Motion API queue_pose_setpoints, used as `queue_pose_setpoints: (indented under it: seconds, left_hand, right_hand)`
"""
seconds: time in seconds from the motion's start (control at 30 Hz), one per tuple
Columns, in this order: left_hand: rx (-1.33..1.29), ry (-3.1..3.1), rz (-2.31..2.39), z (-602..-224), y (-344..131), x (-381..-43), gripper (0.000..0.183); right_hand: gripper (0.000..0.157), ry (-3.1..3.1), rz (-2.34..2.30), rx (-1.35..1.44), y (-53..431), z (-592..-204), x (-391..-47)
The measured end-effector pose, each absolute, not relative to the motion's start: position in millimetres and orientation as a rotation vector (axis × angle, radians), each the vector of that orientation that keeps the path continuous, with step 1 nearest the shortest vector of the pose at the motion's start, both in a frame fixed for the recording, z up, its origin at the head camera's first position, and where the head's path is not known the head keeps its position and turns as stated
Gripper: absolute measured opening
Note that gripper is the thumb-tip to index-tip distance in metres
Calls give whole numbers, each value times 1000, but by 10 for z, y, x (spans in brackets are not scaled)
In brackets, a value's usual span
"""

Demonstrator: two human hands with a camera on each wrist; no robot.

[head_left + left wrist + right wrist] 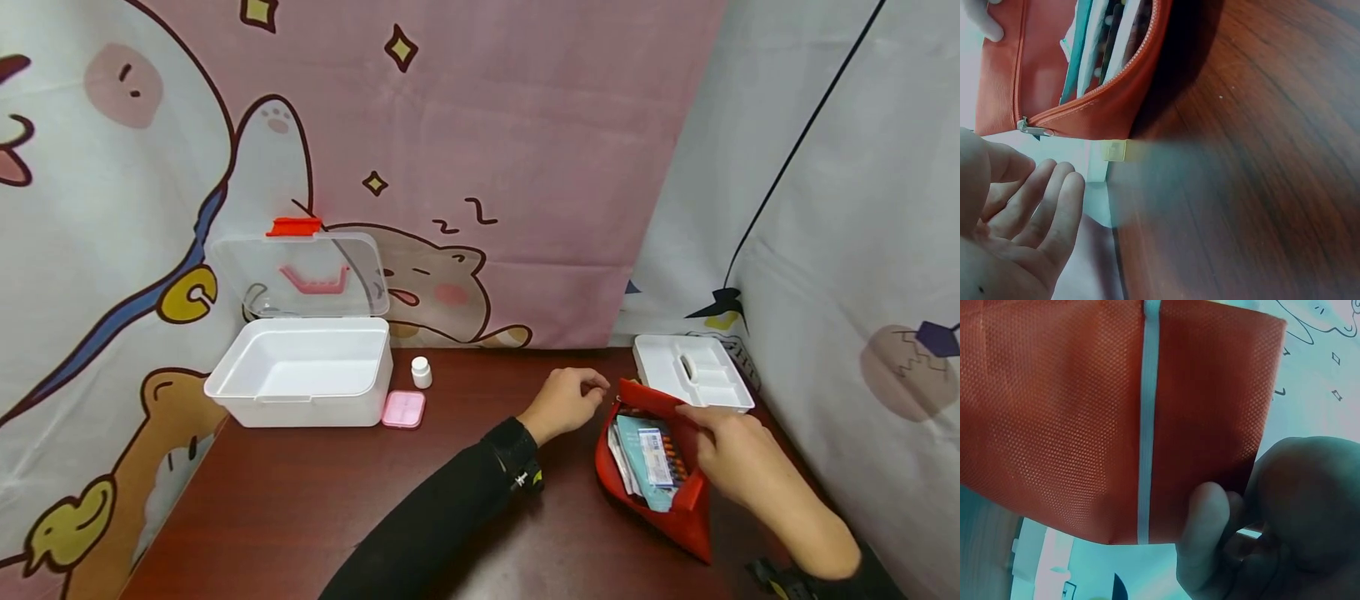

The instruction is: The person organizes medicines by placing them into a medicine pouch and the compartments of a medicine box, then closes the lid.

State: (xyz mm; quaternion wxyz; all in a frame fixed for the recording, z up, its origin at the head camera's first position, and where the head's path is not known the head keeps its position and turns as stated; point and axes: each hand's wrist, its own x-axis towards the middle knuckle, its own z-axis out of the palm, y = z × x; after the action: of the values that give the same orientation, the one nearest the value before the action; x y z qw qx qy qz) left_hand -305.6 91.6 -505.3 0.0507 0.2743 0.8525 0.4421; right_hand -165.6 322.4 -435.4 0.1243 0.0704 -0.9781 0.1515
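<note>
A red zippered pouch (692,529) stands unzipped at the right of the table. My right hand (738,454) pinches the top edge of its far side between thumb and fingers, as the right wrist view shows. Inside the pouch are a teal packet (641,462), a strip with orange-brown spots (672,457) and some white packets. Just left of the pouch, my left hand (564,402) hovers with loosely bent fingers and holds nothing. In the left wrist view its fingertips are near the metal zipper pull (1034,129), apart from it.
A white box (300,410) with its clear lid (352,275) raised stands at the back left. Beside it are a small white bottle (422,372) and a pink pill case (403,409). Behind the pouch lies a white compartment tray (663,362), near the right-hand cloth wall (847,250).
</note>
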Motion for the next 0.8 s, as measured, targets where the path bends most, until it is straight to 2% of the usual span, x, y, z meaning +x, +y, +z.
queue_pose_setpoints:
  seconds: [0.5,0.8]
  left_hand:
    - [876,2554,1261,-5155,973,-3093,18]
    - [921,2511,1281,-5176,997,-3111,8]
  right_hand:
    - [41,-2909,428,165,3244,-4337,-1701]
    - [19,-2741,404,257,3275,-4405,-1775]
